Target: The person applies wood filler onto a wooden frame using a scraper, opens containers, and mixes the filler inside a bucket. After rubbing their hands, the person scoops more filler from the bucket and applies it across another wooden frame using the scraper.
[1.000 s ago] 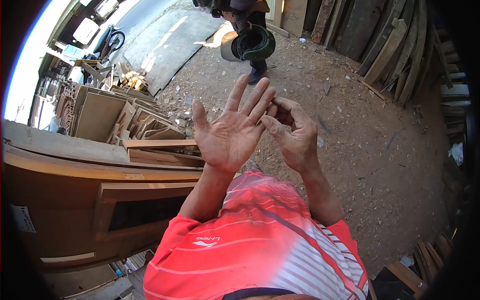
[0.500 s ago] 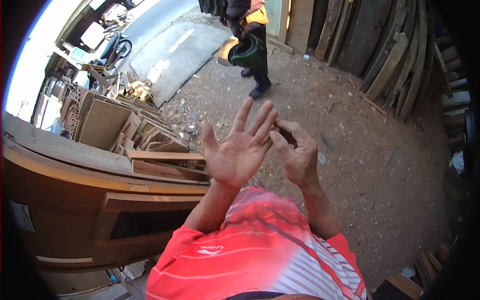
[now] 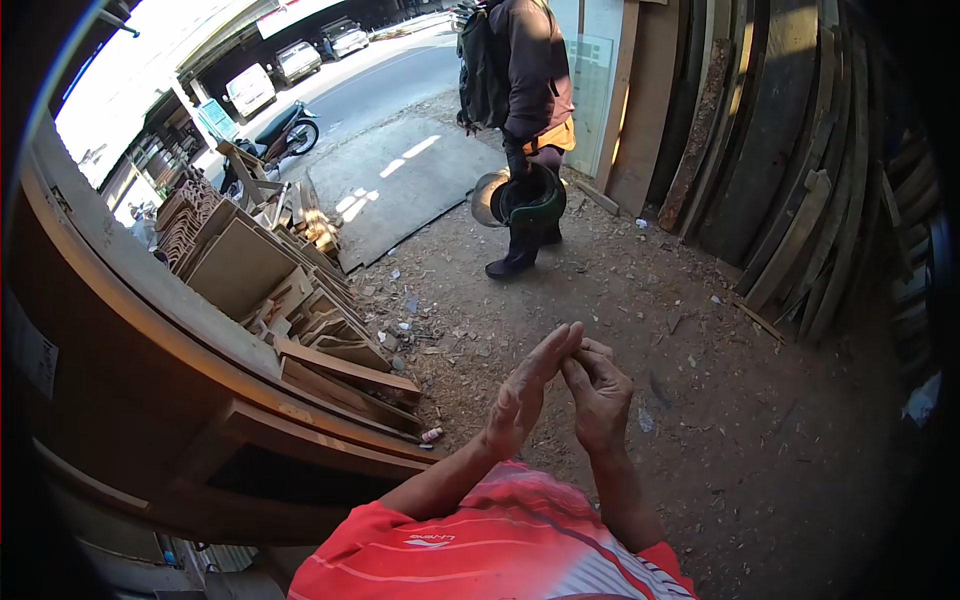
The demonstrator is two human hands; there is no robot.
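Observation:
My left hand (image 3: 524,392) is raised in front of the red shirt (image 3: 450,545), seen nearly edge-on with its fingers stretched out and lying close to one another. Beside it on the right is my right hand (image 3: 602,398), its fingers curled and its thumb bent in against the outer side of the left fingers. The two hands touch near the fingertips. Whatever lies between the right thumb and fingers is hidden.
Ahead stands a person (image 3: 535,80) with a backpack (image 3: 483,75), holding a helmet (image 3: 535,200). Stacked wood pieces (image 3: 240,270) and a brown wooden cabinet (image 3: 130,400) are at left. Long planks (image 3: 760,140) lean at right. A motorbike (image 3: 290,132) is parked farther off.
The view has tilted up toward the street. My left hand has turned from palm-facing to edge-on, with its fingers closer together. My right hand stays against it. More of the person shows.

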